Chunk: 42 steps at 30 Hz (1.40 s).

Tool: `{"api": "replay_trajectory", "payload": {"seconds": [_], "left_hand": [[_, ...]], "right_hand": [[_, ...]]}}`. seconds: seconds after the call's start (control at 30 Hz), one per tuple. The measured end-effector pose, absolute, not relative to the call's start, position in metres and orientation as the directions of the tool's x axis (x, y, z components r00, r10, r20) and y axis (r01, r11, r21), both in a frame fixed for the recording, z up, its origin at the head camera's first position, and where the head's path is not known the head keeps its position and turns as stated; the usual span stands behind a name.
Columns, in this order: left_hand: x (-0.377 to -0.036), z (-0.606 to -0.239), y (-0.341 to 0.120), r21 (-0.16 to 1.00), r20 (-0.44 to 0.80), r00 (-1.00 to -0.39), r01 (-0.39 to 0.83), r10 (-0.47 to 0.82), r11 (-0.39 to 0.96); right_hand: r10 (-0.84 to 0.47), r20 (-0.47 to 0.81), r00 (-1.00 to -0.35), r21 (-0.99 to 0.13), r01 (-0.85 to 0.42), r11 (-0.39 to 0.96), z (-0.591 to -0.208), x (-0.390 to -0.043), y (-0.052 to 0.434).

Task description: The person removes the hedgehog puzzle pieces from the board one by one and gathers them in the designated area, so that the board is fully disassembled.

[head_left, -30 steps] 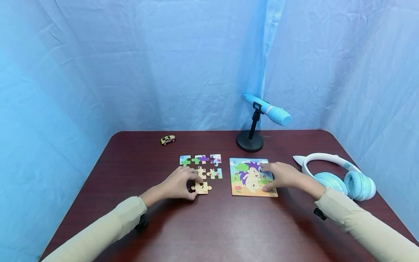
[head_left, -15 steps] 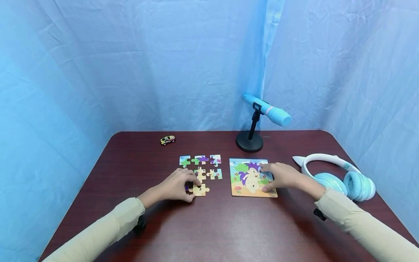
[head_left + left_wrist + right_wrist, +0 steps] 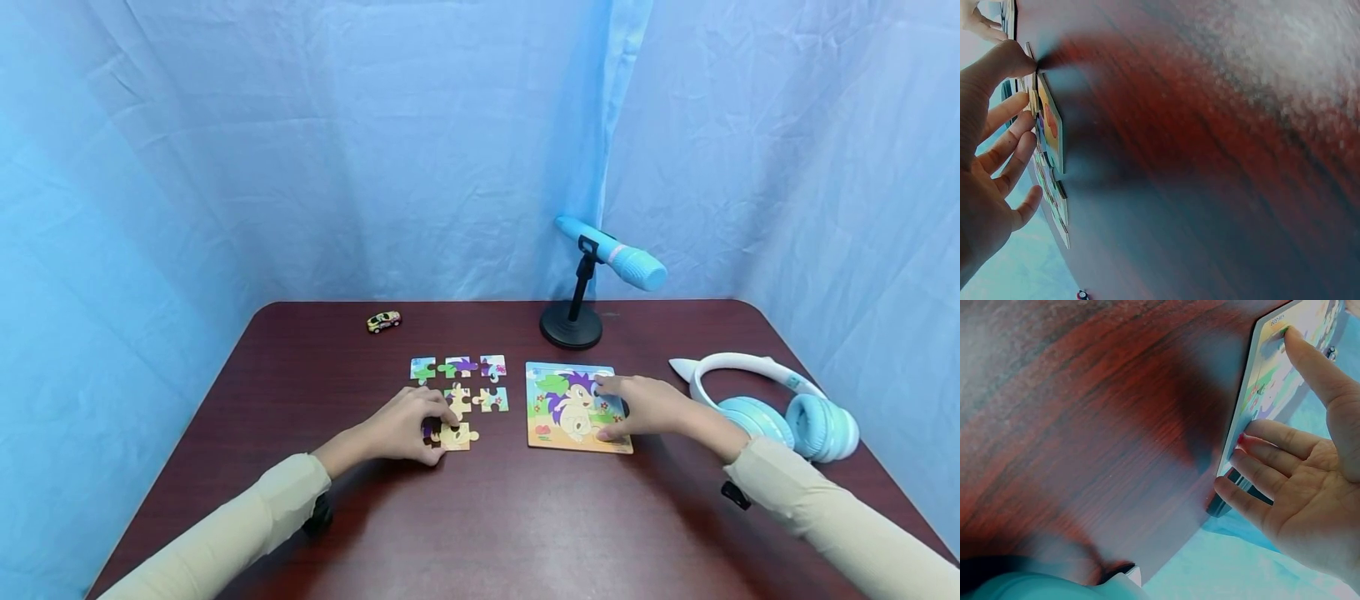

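My left hand pinches a cream-coloured puzzle piece between thumb and fingers, low over the table. Another loose piece, orange with a red patch, lies under the fingers and is mostly hidden from above. Several more jigsaw pieces lie in loose rows just beyond the hand, with leaf, purple-hair and flower prints. On the right, my right hand rests thumb and fingertips on the right side of a square puzzle board printed with a purple-haired hedgehog. In the right wrist view its fingers are spread along the board's edge.
A small toy car sits at the back left. Behind the board stands a blue microphone on a black round-based stand. White and mint headphones lie right of my right forearm. Blue cloth hangs behind the table.
My left hand has drawn the cream piece slightly left and toward me. The board's near edge has turned a little to the left under my right hand.
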<state>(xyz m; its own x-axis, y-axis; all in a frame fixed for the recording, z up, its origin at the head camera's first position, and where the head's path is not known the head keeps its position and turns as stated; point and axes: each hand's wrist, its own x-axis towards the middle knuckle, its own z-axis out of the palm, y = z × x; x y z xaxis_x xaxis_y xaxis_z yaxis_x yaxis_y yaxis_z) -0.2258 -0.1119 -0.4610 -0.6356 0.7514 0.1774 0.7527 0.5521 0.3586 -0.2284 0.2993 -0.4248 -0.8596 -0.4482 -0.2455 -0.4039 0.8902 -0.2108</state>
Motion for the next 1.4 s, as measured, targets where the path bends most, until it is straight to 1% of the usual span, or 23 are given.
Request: {"api": "replay_trajectory", "payload": {"seconds": [0.47,0.7,0.87,1.07,1.2,1.4], "left_hand": [[-0.225,-0.458,-0.111,0.364,0.176,-0.624,0.760,0.762,0.538],[-0.229,-0.449,-0.099,0.356,0.180,-0.611,0.771,0.771,0.528],[-0.232,-0.439,-0.078,0.375,0.163,-0.605,0.769,0.780,0.518],[-0.235,-0.440,-0.045,0.419,0.117,-0.594,0.756,0.796,0.503],[-0.239,-0.443,-0.020,0.429,0.074,-0.594,0.744,0.801,0.512],[-0.247,-0.446,0.015,0.421,0.067,-0.572,0.759,0.817,0.497]], "right_hand": [[-0.458,-0.235,-0.857,-0.207,-0.416,0.885,-0.427,-0.229,0.302],[-0.471,-0.243,-0.848,-0.209,-0.428,0.879,-0.429,-0.231,0.304],[-0.478,-0.275,-0.834,-0.231,-0.425,0.875,-0.426,-0.233,0.306],[-0.490,-0.313,-0.813,-0.232,-0.435,0.870,-0.422,-0.234,0.307],[-0.481,-0.327,-0.814,-0.227,-0.427,0.876,-0.422,-0.233,0.307],[-0.477,-0.329,-0.815,-0.222,-0.424,0.878,-0.422,-0.233,0.305]]}}
